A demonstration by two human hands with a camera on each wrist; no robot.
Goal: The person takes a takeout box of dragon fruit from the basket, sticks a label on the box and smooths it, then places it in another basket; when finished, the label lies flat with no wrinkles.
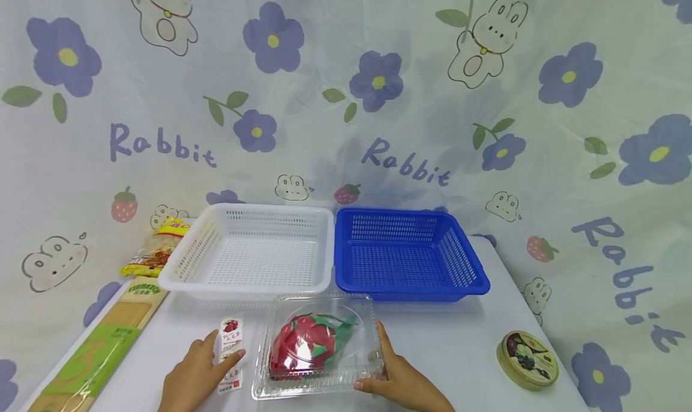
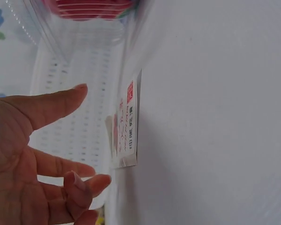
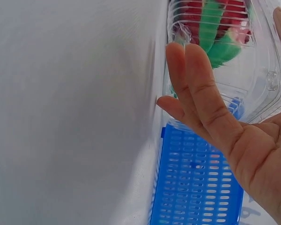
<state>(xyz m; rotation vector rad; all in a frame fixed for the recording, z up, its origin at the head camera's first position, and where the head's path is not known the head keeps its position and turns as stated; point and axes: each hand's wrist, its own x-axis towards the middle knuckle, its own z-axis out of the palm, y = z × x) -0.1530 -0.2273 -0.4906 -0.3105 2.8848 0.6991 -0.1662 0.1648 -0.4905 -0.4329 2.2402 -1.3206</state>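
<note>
My left hand (image 1: 196, 371) is beside a small white label strip (image 1: 230, 355) with dragon fruit pictures and red writing. In the left wrist view, the thumb (image 2: 61, 108) and loosely bent fingers stand apart from the strip. A clear plastic clamshell box (image 1: 351, 340) lies closed on the table, right of the strip. Inside it is a red dragon fruit (image 1: 303, 343) with green leaves. Around the box's right front corner is my right hand (image 1: 402, 381), its thumb by the front rim and straight fingers (image 3: 201, 77) along the side.
A white basket (image 1: 245, 293) and a blue basket (image 1: 411, 296) stand side by side behind the box. Left of them lie a yellow food bag (image 1: 159, 247) and a long noodle packet (image 1: 97, 346). A round tin (image 1: 527, 360) stands at the right edge.
</note>
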